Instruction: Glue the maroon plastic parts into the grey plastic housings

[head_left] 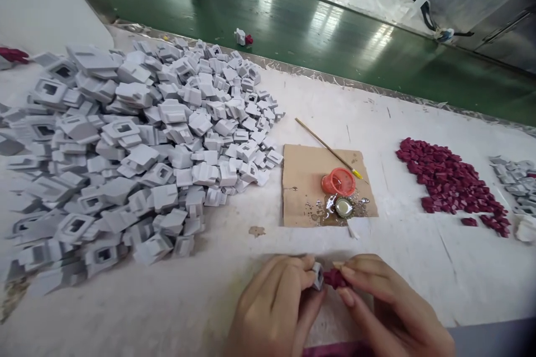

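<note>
In the head view, the person appears to be at a fitting step, a small gray piece point(317, 276) and a maroon piece point(334, 278) held end to end, the maroon tip at the gray opening. Any further move at this join seems to call for steady alignment and light fingertip pressure. The left hand point(268, 307) is closed around the gray piece; the right hand point(391, 304) pinches the maroon one, thumb and fingers parted only by its thickness. Both pieces are above the white tabletop point(234, 273), nearer the person than the cardboard point(301, 178).
</note>
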Action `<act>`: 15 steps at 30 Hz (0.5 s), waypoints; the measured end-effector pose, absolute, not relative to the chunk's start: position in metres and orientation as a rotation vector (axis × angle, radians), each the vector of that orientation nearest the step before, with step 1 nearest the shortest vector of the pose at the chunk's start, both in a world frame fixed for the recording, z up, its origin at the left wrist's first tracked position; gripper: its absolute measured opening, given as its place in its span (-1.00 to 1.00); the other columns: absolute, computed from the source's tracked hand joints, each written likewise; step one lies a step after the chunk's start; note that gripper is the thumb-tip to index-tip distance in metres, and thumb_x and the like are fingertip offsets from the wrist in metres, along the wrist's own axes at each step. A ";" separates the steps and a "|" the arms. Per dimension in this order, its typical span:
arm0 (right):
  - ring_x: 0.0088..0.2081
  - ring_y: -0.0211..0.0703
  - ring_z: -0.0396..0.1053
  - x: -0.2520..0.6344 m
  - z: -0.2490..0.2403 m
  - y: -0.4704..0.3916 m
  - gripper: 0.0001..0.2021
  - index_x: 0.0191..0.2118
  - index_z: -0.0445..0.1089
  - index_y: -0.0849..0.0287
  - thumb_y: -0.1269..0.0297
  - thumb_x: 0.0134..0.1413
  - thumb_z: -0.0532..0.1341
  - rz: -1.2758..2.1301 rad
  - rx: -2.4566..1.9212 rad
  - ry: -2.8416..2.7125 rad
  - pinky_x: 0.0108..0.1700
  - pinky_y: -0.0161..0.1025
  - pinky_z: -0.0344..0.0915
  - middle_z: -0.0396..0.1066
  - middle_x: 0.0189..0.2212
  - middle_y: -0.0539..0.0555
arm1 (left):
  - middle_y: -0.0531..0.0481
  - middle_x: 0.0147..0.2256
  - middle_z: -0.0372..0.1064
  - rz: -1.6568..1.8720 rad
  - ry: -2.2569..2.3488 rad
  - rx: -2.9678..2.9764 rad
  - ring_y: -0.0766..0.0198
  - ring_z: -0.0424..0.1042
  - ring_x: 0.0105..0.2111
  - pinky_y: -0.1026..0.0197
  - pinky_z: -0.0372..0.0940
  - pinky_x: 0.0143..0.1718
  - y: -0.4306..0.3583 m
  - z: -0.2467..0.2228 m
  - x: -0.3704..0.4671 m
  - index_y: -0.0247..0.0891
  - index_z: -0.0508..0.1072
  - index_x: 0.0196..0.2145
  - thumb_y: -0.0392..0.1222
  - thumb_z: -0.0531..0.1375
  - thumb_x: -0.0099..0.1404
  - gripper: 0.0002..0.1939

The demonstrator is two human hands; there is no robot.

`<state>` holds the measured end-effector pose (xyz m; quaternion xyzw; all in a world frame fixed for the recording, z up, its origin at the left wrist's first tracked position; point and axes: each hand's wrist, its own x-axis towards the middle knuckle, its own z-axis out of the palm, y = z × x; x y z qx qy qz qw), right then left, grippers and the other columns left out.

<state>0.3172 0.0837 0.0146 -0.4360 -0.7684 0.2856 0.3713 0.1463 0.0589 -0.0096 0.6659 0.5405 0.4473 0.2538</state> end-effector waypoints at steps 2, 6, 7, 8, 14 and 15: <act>-0.15 -0.12 0.43 0.315 0.013 0.085 -0.70 -0.03 0.40 0.17 0.61 0.17 0.22 0.752 -1.092 -1.994 -0.15 -0.23 0.48 0.44 -0.20 0.11 | 0.03 -0.30 0.52 1.212 1.462 1.816 0.33 0.53 -0.22 0.35 0.41 -0.15 0.058 -0.009 0.146 -0.23 0.36 -0.28 -0.40 0.19 0.32 -0.89; -0.15 -0.09 0.44 0.314 0.015 0.089 -0.69 -0.03 0.41 0.19 0.63 0.15 0.24 0.777 -1.049 -2.087 -0.19 -0.22 0.50 0.44 -0.19 0.14 | 0.03 -0.33 0.51 1.200 1.448 1.839 0.31 0.53 -0.26 0.33 0.42 -0.18 0.058 -0.009 0.144 -0.23 0.36 -0.28 -0.42 0.17 0.32 -0.88; -0.16 -0.10 0.44 0.314 0.016 0.090 -0.70 -0.04 0.42 0.20 0.63 0.15 0.24 0.779 -1.042 -2.098 -0.21 -0.24 0.51 0.44 -0.20 0.13 | 0.03 -0.34 0.51 1.200 1.452 1.842 0.30 0.53 -0.28 0.32 0.42 -0.19 0.059 -0.009 0.144 -0.23 0.35 -0.28 -0.42 0.17 0.33 -0.89; -0.18 -0.10 0.45 0.312 0.017 0.092 -0.71 -0.06 0.43 0.21 0.64 0.14 0.24 0.784 -1.035 -2.106 -0.23 -0.25 0.51 0.45 -0.22 0.13 | 0.03 -0.34 0.51 1.201 1.458 1.847 0.30 0.53 -0.28 0.32 0.42 -0.19 0.059 -0.009 0.144 -0.23 0.35 -0.28 -0.41 0.18 0.33 -0.89; -0.18 -0.19 0.46 0.306 0.023 0.095 -0.81 -0.01 0.37 0.19 0.48 0.33 0.15 0.821 -0.944 -2.101 -0.17 -0.34 0.50 0.45 -0.25 0.11 | 0.05 -0.32 0.54 1.182 1.505 1.881 0.35 0.54 -0.32 0.39 0.43 -0.21 0.060 -0.008 0.145 -0.17 0.35 -0.25 -0.32 0.14 0.36 -0.93; -0.16 -0.20 0.46 0.310 0.024 0.096 -0.78 0.08 0.32 0.17 0.38 0.37 0.14 0.828 -0.957 -2.129 -0.14 -0.35 0.49 0.45 -0.21 0.12 | 0.06 -0.32 0.55 1.163 1.528 1.898 0.33 0.55 -0.36 0.38 0.45 -0.26 0.060 -0.009 0.143 -0.15 0.37 -0.21 -0.29 0.14 0.36 -0.93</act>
